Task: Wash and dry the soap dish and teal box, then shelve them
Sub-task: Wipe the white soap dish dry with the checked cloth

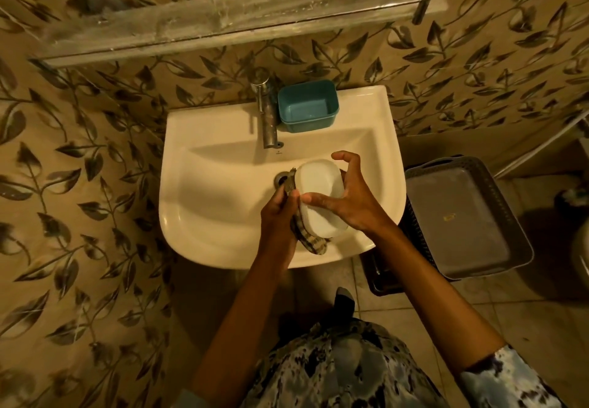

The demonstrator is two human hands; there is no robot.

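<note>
The white oval soap dish point(320, 195) is held over the basin of the white sink point(223, 210), its smooth underside facing up. My right hand point(349, 199) grips it from the right, thumb across its near side and fingers curled over the far end. My left hand point(279, 219) holds a striped cloth point(314, 242) against the dish's left edge; the cloth hangs below the dish. The teal box point(307, 106) stands open side up on the sink's back ledge, just right of the tap.
A metal tap point(266, 111) stands at the sink's back, its spout over the drain point(282, 178). A glass shelf point(223, 15) with a metal rail runs along the leaf-patterned wall above. A grey basket point(468, 219) sits on the floor right of the sink.
</note>
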